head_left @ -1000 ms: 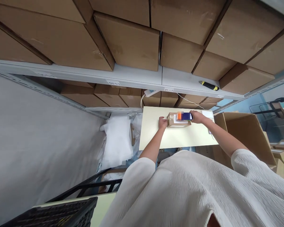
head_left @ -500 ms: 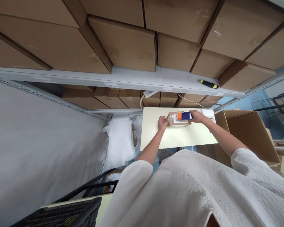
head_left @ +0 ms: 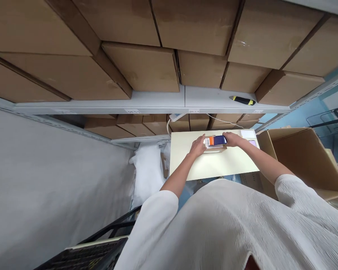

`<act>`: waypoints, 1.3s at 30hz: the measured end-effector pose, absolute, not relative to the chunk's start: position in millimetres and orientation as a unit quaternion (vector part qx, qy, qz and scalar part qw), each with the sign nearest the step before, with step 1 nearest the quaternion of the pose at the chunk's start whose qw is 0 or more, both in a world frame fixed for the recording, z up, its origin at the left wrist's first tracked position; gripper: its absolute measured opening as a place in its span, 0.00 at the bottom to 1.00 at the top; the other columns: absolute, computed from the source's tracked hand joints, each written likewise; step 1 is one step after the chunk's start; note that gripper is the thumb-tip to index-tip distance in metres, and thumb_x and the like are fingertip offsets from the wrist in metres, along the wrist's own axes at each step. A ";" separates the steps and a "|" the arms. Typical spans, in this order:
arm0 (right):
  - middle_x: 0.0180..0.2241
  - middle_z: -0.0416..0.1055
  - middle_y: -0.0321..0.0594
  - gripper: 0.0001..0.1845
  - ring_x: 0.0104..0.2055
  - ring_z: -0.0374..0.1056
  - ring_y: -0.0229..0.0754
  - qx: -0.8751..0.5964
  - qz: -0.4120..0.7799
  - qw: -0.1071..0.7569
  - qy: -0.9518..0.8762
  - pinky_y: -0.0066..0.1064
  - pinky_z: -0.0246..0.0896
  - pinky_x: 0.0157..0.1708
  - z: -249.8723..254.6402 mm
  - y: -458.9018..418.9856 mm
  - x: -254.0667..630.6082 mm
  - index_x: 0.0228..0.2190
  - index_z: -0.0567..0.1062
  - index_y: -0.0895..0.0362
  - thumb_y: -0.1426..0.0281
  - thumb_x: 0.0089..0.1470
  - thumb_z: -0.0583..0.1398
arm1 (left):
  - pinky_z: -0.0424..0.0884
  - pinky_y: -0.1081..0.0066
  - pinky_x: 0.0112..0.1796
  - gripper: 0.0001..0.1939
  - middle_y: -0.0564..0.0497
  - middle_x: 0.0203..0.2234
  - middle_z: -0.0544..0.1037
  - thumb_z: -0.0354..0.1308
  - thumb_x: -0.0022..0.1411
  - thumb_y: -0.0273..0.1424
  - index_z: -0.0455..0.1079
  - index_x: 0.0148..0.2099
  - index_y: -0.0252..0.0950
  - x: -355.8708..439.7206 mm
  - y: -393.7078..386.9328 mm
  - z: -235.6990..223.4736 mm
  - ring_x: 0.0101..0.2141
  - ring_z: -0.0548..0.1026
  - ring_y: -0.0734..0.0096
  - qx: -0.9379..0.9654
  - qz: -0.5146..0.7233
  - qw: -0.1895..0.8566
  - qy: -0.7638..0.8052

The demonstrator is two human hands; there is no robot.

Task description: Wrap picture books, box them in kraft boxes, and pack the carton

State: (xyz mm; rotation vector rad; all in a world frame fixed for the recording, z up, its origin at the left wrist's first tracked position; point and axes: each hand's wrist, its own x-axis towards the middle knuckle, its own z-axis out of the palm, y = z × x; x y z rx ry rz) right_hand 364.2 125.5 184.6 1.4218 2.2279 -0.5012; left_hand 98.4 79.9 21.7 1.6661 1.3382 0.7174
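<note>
A small cardboard box [head_left: 220, 149] with white paper on top sits on the pale yellow tabletop [head_left: 211, 165]. My left hand [head_left: 197, 146] grips its left end, with fingers over the top edge. At the right end, my right hand [head_left: 231, 139] is closed around the end of a dark blue and orange item [head_left: 219, 140], which lies flat across the top of the box. What kind of thing this item is does not show clearly. My right fingertips are partly hidden behind it.
A grey shelf [head_left: 157, 108] with large cartons [head_left: 141, 67] crosses above the tabletop; a black-and-yellow cutter [head_left: 242, 100] lies on it. At right stands a big open carton [head_left: 304, 161]. White packing material [head_left: 148, 172] is at left, and a black crate [head_left: 87, 255] is lower left.
My left hand has moved right, from beside the box's left end onto it. The right hand keeps its hold on the blue and orange item. The view has shifted slightly.
</note>
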 end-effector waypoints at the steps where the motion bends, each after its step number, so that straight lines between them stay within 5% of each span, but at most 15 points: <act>1: 0.55 0.78 0.52 0.25 0.55 0.75 0.55 0.515 -0.182 0.228 0.806 0.35 0.66 0.42 185.8 126.5 363.8 0.53 0.72 0.54 0.69 0.57 0.71 | 0.55 0.48 0.75 0.50 0.36 0.77 0.66 0.70 0.60 0.27 0.56 0.81 0.40 96.9 80.5 21.4 0.78 0.59 0.43 0.676 0.271 0.424 0.538; 6: 0.56 0.79 0.53 0.28 0.53 0.78 0.57 0.508 -0.187 0.243 0.805 0.37 0.68 0.40 191.3 135.5 370.1 0.57 0.72 0.52 0.69 0.57 0.71 | 0.52 0.48 0.76 0.52 0.35 0.79 0.62 0.67 0.63 0.28 0.49 0.83 0.40 91.3 85.2 23.1 0.79 0.56 0.45 0.710 0.202 0.403 0.540; 22: 0.49 0.80 0.52 0.22 0.51 0.76 0.58 0.546 -0.218 0.191 0.786 0.38 0.66 0.43 169.3 143.2 556.9 0.49 0.76 0.53 0.75 0.52 0.72 | 0.49 0.52 0.78 0.47 0.41 0.81 0.59 0.69 0.65 0.36 0.56 0.82 0.44 86.3 80.2 33.3 0.81 0.51 0.49 0.692 0.178 0.425 0.556; 39: 0.51 0.81 0.59 0.36 0.57 0.77 0.66 0.553 -0.205 0.245 0.769 0.48 0.75 0.50 106.2 149.8 473.7 0.56 0.77 0.54 0.68 0.45 0.78 | 0.56 0.50 0.76 0.50 0.41 0.81 0.58 0.72 0.61 0.34 0.58 0.81 0.44 92.0 80.7 41.6 0.80 0.53 0.44 0.677 0.146 0.412 0.592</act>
